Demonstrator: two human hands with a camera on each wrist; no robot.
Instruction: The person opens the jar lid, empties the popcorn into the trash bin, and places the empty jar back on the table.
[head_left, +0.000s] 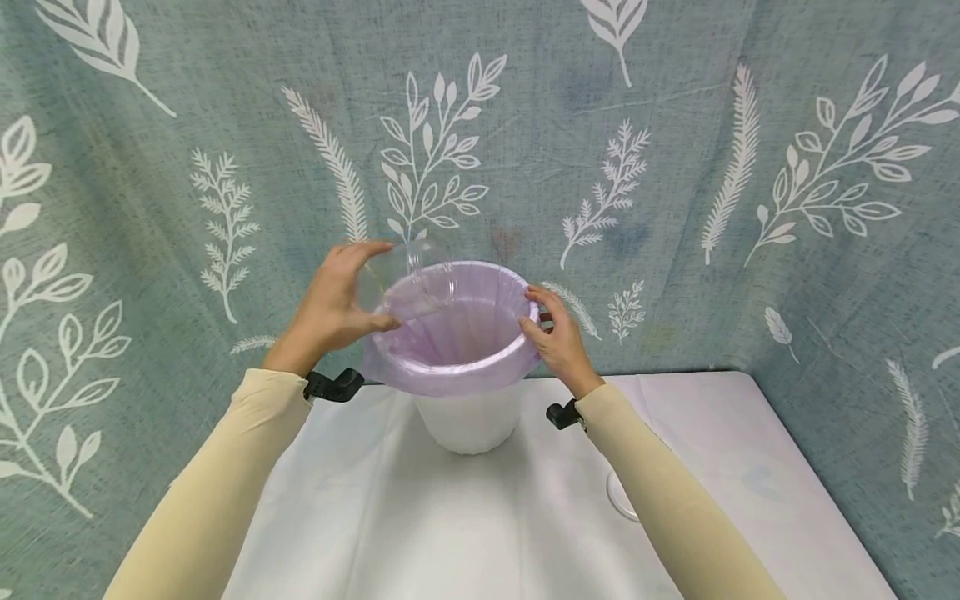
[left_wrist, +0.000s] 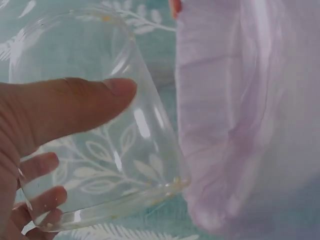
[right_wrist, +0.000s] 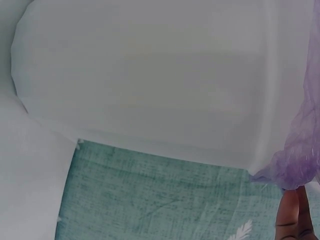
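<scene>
My left hand (head_left: 337,304) grips a clear, see-through container (left_wrist: 150,150) between thumb and fingers. It is tilted, with its far end over the left side of a white bin (head_left: 468,421). Small yellowish bits cling to the container's edges in the left wrist view. A thin lilac bin liner (head_left: 450,382) lines the bin and folds down outside its rim. On the other side, my right hand (head_left: 557,340) pinches the liner at the right rim, thumb inside and fingers along the edge. Inside the bin, the lilac liner shows; its bottom is partly hidden.
The bin stands on a white-covered table (head_left: 442,525). Partly hidden by my right sleeve, a clear round rim (head_left: 619,500) lies on the tabletop. A green curtain (head_left: 525,167) with white leaf prints hangs close behind and on both sides.
</scene>
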